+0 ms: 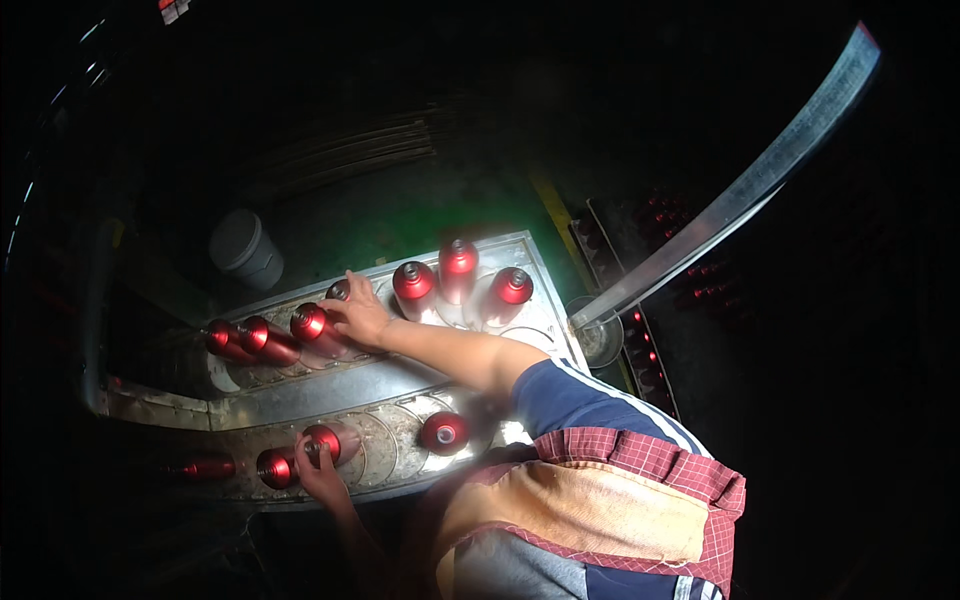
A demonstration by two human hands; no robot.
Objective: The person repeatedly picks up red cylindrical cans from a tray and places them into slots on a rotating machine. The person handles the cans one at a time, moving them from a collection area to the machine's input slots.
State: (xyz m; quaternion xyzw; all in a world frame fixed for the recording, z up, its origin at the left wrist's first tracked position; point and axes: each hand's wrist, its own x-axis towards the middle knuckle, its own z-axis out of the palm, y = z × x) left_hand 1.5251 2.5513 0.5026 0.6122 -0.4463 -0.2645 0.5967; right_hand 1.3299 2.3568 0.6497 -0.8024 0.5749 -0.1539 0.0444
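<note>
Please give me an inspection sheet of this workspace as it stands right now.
Surface: curved grey metal conveyor table with round plates.
Job's things: shiny red metal bottles; one at upper track, one at lower track.
Clutter: grey plastic bucket behind.
Hands: right hand rests on a dark-topped bottle; left hand grips the lower bottle.
Cables: nothing seen.
Surroundings: dark; long metal bar; green floor.

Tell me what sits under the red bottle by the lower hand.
Under the red bottle that the left hand grips lies a round disc of the metal conveyor table. The bottle covers the disc's centre, so that part stays unseen.
</note>
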